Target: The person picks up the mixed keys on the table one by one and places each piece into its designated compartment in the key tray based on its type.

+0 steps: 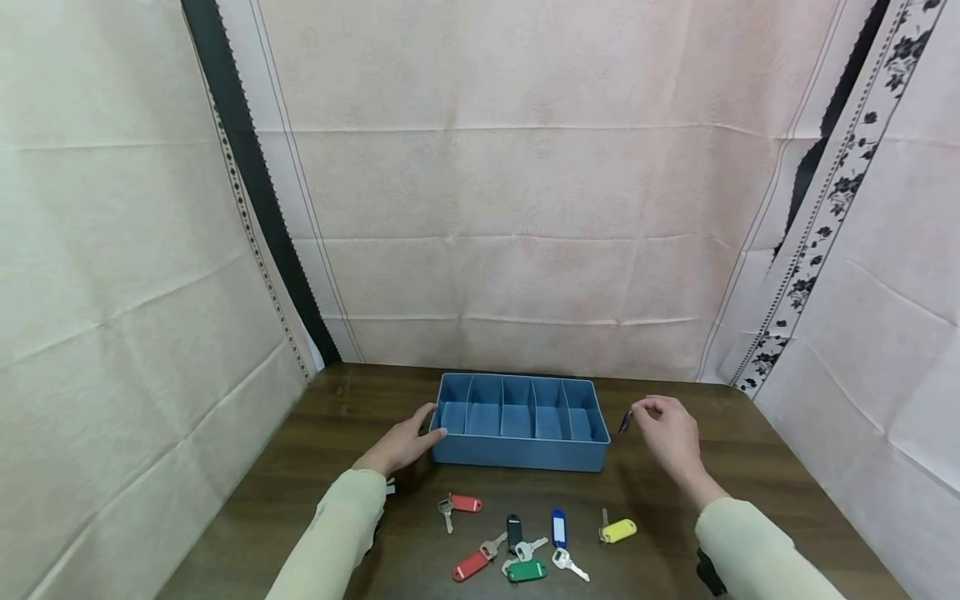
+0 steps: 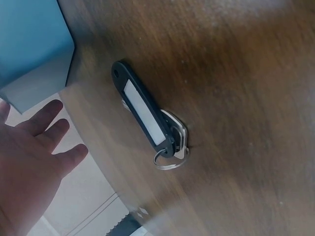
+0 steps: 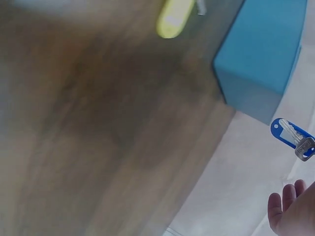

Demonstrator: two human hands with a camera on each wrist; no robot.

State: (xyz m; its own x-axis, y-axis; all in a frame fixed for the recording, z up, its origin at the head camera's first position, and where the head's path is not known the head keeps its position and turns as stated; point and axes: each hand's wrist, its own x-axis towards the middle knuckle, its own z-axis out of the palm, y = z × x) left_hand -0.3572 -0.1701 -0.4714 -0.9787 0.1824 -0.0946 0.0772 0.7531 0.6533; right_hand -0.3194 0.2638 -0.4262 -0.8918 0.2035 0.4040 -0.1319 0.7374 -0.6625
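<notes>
A blue compartment box (image 1: 520, 454) stands on the table, divided by several upright walls. My left hand (image 1: 401, 442) is at its left front corner, thumb and fingers spread along the side. Beyond the box's right end, my right hand (image 1: 670, 433) pinches a blue key tag (image 3: 283, 135) with a silver key hanging from it. The tag dangles in the air beside the box. In the left wrist view, a black key tag (image 2: 140, 108) with a ring and key lies on the table by my left hand.
In front of the box lie red key tags (image 1: 471, 566), a black tag (image 1: 513, 532), a green tag (image 1: 527, 571), a blue tag (image 1: 558, 529) and a yellow tag (image 1: 618, 531), with keys. Cloth sheets (image 1: 525, 183) enclose the wooden table (image 1: 660, 550).
</notes>
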